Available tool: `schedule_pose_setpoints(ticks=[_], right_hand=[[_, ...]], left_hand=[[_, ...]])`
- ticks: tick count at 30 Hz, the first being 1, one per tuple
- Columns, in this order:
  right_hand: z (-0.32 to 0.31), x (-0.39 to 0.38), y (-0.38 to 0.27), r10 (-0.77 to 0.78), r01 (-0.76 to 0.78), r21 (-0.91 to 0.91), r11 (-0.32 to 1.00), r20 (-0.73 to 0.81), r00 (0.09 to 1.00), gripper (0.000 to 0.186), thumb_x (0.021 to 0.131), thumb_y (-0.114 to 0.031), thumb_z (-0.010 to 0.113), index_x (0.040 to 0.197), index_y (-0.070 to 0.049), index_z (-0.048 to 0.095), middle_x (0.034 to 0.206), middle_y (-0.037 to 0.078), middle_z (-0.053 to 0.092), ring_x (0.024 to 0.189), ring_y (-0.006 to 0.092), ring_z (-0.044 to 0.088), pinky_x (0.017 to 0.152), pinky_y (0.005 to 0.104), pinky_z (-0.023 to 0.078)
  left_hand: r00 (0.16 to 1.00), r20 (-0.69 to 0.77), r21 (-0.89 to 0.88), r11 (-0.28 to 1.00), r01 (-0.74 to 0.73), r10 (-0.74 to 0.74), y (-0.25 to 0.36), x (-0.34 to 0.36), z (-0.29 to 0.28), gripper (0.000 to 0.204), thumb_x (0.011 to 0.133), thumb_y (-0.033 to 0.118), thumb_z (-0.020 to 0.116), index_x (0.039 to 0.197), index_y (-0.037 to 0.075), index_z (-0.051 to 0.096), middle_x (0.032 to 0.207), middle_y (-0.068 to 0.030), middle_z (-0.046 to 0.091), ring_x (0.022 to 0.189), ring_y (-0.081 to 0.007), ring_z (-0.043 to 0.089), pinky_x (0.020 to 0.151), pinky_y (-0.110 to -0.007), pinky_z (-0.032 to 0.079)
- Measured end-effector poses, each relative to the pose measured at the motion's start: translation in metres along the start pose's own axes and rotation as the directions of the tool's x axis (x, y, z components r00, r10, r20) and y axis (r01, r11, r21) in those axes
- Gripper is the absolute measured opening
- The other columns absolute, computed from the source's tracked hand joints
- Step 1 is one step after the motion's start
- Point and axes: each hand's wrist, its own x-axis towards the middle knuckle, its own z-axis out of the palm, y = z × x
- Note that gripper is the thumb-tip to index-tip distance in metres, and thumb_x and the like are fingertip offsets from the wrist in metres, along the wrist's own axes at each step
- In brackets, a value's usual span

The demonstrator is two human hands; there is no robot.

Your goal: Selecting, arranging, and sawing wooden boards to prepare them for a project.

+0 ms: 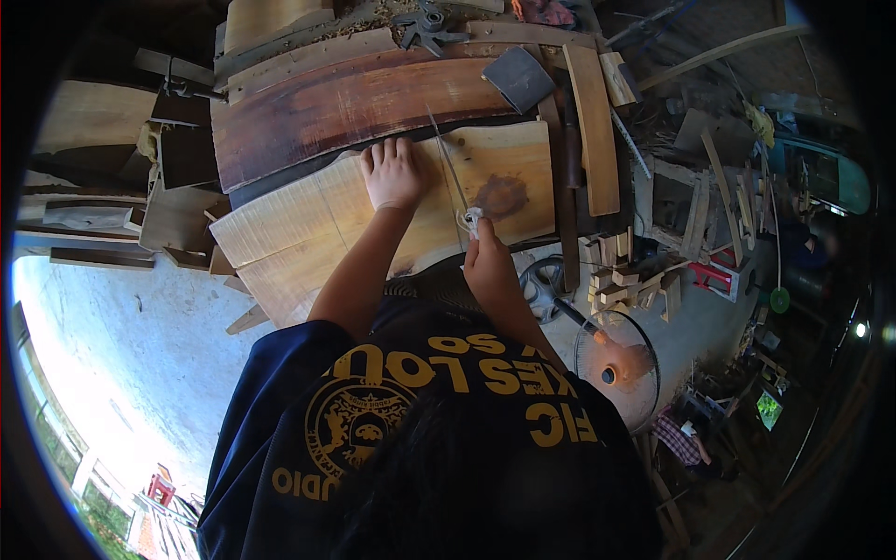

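A pale wooden board with a dark knot lies across the bench in front of me. My left hand presses down on it near the far edge, fingers spread and pointing away from me. To its right, my right hand is closed around the whitish handle of what looks like a handsaw. Its thin blade, seen nearly edge-on, slants over the board and past the far edge. A straight line crosses the wood along the blade. Whether the teeth sit in a cut is too small to tell.
Beyond the board lies a reddish-brown plank with a dark square pad on it. A narrow plank stands to the right, above wood offcuts. A fan is near my right elbow. Another person is farther right.
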Motion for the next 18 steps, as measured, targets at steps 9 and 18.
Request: schedule_pose_setpoints(ticks=[9,18], right_hand=[[-0.014,-0.022,-0.001,0.046,-0.046,-0.001,0.999,0.038,0.998,0.020,0.089,-0.005,0.044,0.108,0.003,0.043,0.072,0.028,0.056,0.072,0.0455,0.057,0.057,0.0486,0.043],[-0.006,-0.007,-0.001,0.023,-0.020,-0.067,0.998,0.043,0.999,0.018,0.090,-0.007,0.044,0.105,0.002,0.042,0.070,0.027,0.056,0.070,0.0455,0.057,0.056,0.0494,0.043]], left_hand=[[1.000,0.017,0.014,1.000,0.001,-0.001,0.000,0.001,-0.002,0.022,0.085,0.024,0.044,0.095,0.008,0.055,0.099,-0.0084,0.058,0.102,-0.0268,0.049,0.098,-0.044,0.029],[1.000,0.006,0.022,1.000,0.002,-0.002,0.000,-0.001,0.000,0.022,0.086,0.023,0.044,0.097,0.009,0.055,0.098,-0.0078,0.057,0.103,-0.0260,0.048,0.099,-0.043,0.028]])
